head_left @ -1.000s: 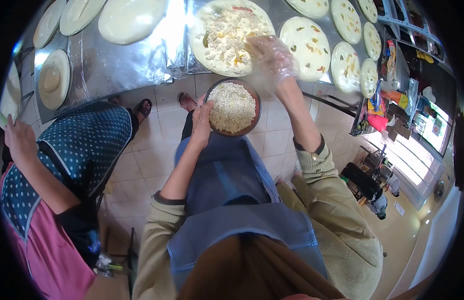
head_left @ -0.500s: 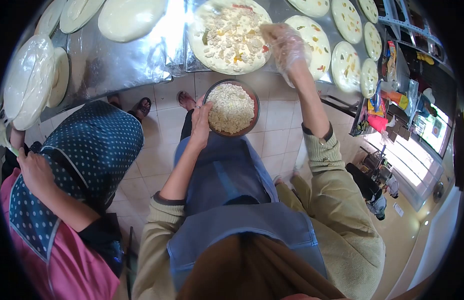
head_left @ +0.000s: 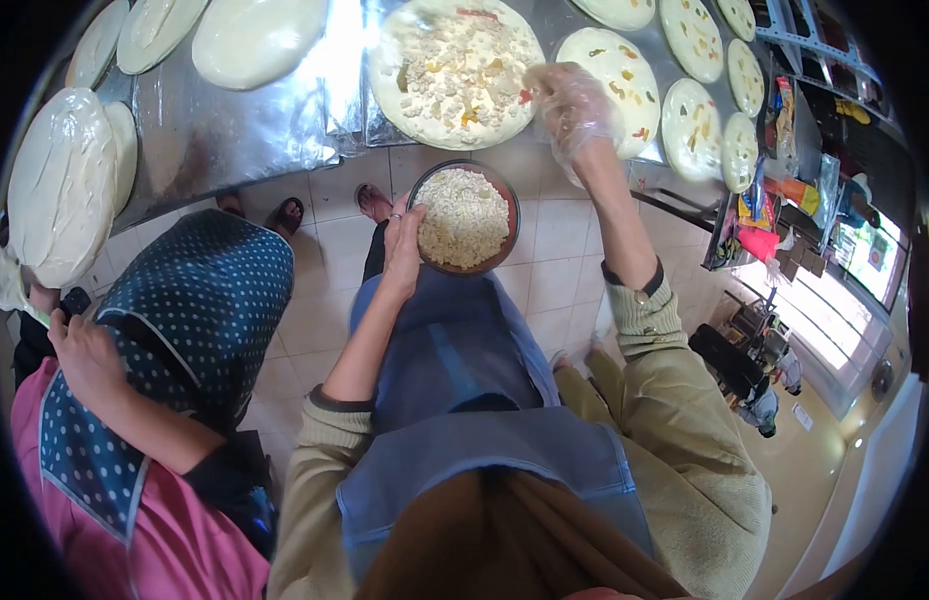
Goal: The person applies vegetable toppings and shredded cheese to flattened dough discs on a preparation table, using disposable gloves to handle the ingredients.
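My left hand [head_left: 403, 243] is closed on the rim and side of a dark bowl [head_left: 515, 230] with pale crumbly topping [head_left: 463, 218] in it, held below the counter's edge. My right hand [head_left: 573, 108] wears a clear plastic glove and hovers at the right edge of a round dough base [head_left: 405, 113]. Its fingers are bunched together; whatever is in them is hidden. Crumbs, a cream-coloured spread and several coloured pieces lie scattered on that base. Just right of my gloved hand is another base [head_left: 610, 60] topped with small coloured pieces.
More topped bases [head_left: 693, 130] line the metal counter [head_left: 225, 130] on the right. Plain coated bases [head_left: 260, 40] lie on the left. A co-worker in a polka-dot apron [head_left: 200, 290] stands at my left, near a white-coated base [head_left: 60, 190]. Bright packets [head_left: 755, 210] lie at the right.
My right hand has drawn back slightly toward me from over the dough base. My left hand and the bowl stay in place. The co-worker's hand and the coated base have shifted slightly.
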Available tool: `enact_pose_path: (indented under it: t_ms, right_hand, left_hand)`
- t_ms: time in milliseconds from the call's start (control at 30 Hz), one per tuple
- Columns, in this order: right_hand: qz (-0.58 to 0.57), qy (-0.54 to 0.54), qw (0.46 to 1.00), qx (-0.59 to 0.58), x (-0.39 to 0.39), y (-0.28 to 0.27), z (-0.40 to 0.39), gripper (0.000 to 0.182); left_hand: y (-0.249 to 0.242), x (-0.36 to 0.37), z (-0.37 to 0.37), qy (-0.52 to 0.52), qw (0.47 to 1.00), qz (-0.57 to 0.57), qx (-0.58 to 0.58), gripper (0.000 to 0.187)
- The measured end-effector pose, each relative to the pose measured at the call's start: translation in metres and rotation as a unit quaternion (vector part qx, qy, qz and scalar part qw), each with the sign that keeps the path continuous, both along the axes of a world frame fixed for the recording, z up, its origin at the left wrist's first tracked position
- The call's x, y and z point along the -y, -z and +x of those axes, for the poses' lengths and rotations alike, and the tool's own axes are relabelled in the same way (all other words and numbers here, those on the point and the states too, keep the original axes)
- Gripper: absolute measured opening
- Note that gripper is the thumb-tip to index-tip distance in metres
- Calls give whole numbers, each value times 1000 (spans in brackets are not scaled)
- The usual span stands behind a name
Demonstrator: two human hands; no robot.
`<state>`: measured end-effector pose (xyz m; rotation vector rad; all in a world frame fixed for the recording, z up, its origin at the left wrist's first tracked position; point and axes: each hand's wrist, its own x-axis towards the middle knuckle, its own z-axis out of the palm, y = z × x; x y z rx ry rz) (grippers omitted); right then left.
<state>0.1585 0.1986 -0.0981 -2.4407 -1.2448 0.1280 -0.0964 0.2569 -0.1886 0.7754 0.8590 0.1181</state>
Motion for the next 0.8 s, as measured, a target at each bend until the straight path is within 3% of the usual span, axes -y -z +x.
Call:
enact_pose_path:
  t_ms: [33,233,533,633,800]
  right_hand:
    - [-4,40,999,-13,-2,0,0,15]
    - [13,-125,991,47,-4,-5,-14,12]
    - [-48,-6,999,-7,13,10,3,14]
    - [34,-93,993,61,8,-1,-12,14]
    - [4,-127,992,9,5,-6,-33,24]
  left_hand:
    - [0,0,0,0,1000,4,0,48]
    - [-1,6,3,-1,1000,3,2,35]
    - [2,8,3,-2,1000,14,-3,34]
    - [4,9,3,-1,1000,16,-1,34]
    - [1,8,4,5,1000,14,-2,45]
